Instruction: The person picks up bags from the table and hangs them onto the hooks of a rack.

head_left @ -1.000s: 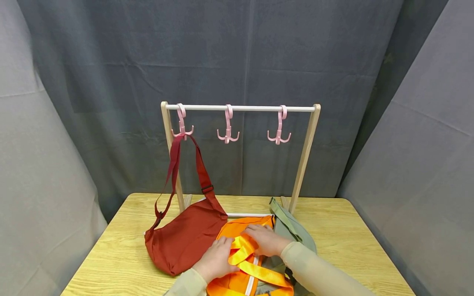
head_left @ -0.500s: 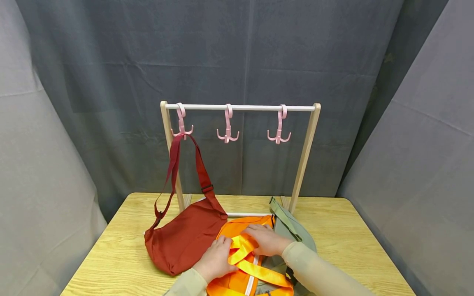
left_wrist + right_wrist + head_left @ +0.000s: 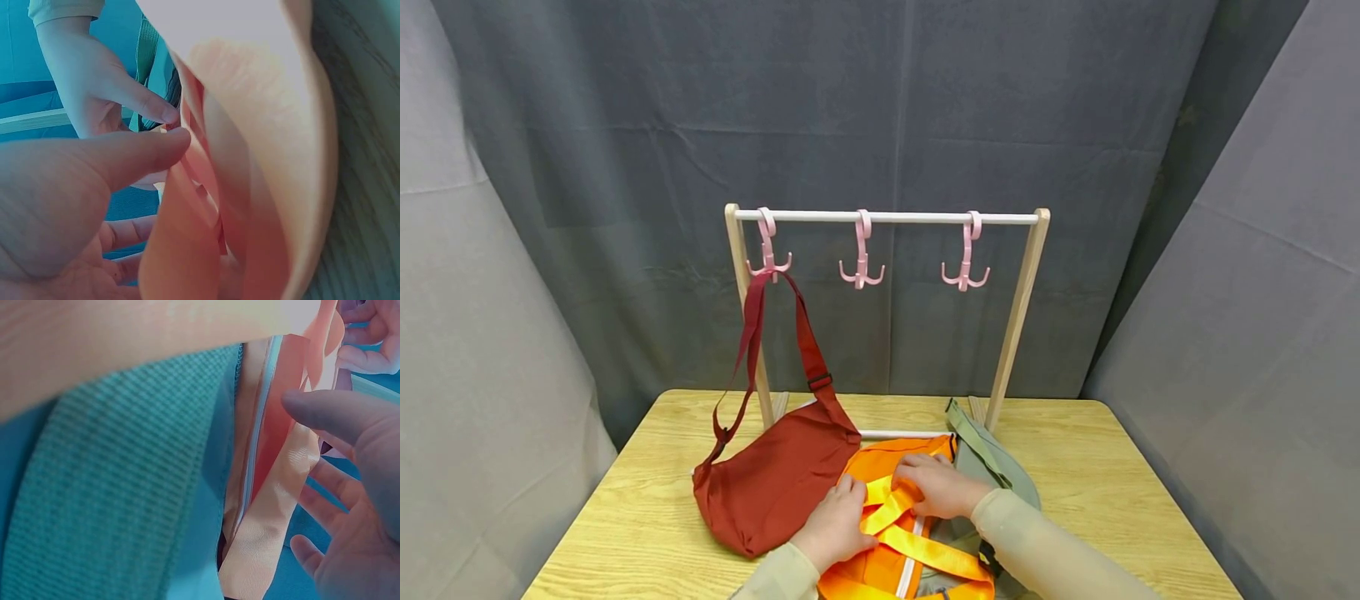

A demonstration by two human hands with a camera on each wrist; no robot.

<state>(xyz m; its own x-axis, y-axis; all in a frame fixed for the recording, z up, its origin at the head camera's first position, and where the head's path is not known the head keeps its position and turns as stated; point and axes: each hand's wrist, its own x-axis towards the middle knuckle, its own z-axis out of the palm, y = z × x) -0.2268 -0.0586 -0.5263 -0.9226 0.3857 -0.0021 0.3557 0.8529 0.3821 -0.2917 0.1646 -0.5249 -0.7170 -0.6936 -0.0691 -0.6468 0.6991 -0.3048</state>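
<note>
An orange bag (image 3: 887,454) with a white zip lies at the table's front middle, its bright orange strap (image 3: 925,550) looped loosely over it. My left hand (image 3: 838,525) grips the strap from the left. In the left wrist view its thumb lies over the orange band (image 3: 178,244) while the index finger is hidden behind it. From the right, my right hand (image 3: 943,487) holds another stretch of the strap; in the right wrist view the thumb (image 3: 312,409) is at the band's near side, other fingers (image 3: 334,484) beyond it. A grey-green bag (image 3: 1011,471) lies partly under the orange one.
Behind stands a wooden rack with a white rail (image 3: 917,217) and pink hooks (image 3: 861,250). A dark red bag (image 3: 775,479) rests on the table at the left, its strap (image 3: 811,350) looped over the left hook. Grey curtains (image 3: 625,167) surround the wooden table (image 3: 1120,517).
My left hand has shifted slightly left and up, and the strap between the hands has opened a little. The right hand has barely moved, and the bags lie as before.
</note>
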